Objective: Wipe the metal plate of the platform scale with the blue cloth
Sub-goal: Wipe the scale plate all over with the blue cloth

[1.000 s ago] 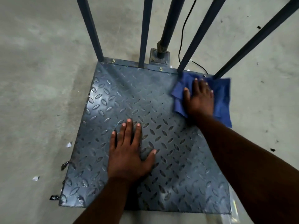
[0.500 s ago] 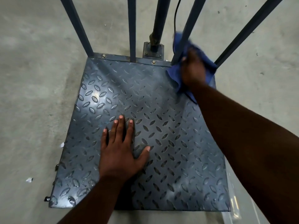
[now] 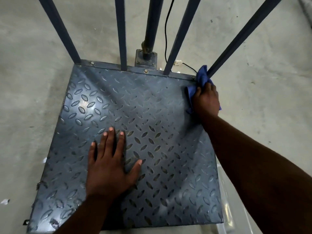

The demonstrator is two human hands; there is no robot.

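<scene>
1. The metal plate [image 3: 135, 115] of the platform scale fills the centre of the frame. The blue cloth [image 3: 200, 78] is bunched at its upper right corner, against the foot of the slanted rail [image 3: 239, 38].
2. The right hand [image 3: 206, 100] grips the cloth, its fingers curled over the wad. The left hand [image 3: 108, 166] rests flat on the plate at lower centre, fingers spread wide and straight.
3. Risk: the cloth may snag on the rail's base or the corner bolt [image 3: 193, 77], because it is crowded into that corner.
4. Risk: a bunched cloth covers little; the raised tread could keep dirt between its ridges.
5. Risk: the patch under the bracing left hand may go unwiped unless that hand shifts.
6. The black cable [image 3: 166, 31] in the upper part of the frame lies near the corner and could be tugged.
</scene>
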